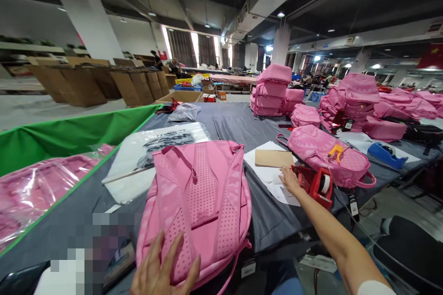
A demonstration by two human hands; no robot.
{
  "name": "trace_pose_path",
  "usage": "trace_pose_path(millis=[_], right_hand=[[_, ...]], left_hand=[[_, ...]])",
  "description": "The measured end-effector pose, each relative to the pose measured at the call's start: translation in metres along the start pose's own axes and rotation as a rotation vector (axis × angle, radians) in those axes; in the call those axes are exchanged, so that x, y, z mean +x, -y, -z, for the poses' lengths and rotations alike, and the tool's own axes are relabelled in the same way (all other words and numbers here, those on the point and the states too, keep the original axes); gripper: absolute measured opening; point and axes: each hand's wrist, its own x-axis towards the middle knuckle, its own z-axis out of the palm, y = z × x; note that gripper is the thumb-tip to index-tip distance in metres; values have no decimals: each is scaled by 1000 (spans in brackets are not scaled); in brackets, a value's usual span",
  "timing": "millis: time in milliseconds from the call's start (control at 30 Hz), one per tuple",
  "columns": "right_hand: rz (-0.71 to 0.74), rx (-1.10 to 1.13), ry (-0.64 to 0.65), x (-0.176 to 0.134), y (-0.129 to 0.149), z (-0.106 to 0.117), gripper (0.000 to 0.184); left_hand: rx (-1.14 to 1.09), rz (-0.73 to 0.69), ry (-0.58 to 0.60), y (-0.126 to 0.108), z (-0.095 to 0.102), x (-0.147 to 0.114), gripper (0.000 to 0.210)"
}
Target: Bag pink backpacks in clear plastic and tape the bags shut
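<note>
A pink backpack (202, 221) lies on the grey-covered table in front of me, its straps and dotted back panel facing up. My left hand (164, 269) rests on its lower left part, fingers spread. A tag hangs by its lower right edge. To the right, my right hand (290, 179) is at the front end of a red tape dispenser (313, 184) holding a white roll. Its fingers are bent close together; anything between them is too small to make out. Beneath and beside that hand lie white paper sheets (261, 173) and a brown card (273, 158).
Another pink backpack (321, 147) with an orange tool (335, 152) on it lies beyond the dispenser. Stacked pink backpacks (272, 90) stand farther back. A blue tape dispenser (387, 154) sits right. Plastic bags (138, 147) lie left, beside a green-edged bin (104, 122).
</note>
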Motion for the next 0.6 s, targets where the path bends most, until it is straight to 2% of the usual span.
trace_pose_path(millis=[100, 233, 333, 400, 467, 500, 533, 600], right_hand=[[-65, -88, 106, 12, -33, -4, 38], [13, -81, 156, 16, -46, -2, 20], [111, 21, 96, 18, -46, 5, 17], [127, 92, -32, 17, -43, 13, 9], [128, 143, -185, 12, -35, 25, 8], [156, 176, -255, 6, -28, 32, 10], [218, 228, -307, -2, -19, 40, 12], [409, 377, -298, -26, 7, 58, 16]], left_hand=[[18, -117, -22, 18, -6, 14, 41], [-4, -197, 2, 57, -10, 20, 41], [-40, -220, 66, 90, -14, 26, 41], [-65, -246, 101, 103, -14, 30, 42], [-58, -229, 78, 100, -6, 33, 45], [-55, -192, 55, 91, 0, 34, 45], [-56, -148, 8, 76, 8, 34, 44], [-144, -73, -95, 34, 24, 33, 38]])
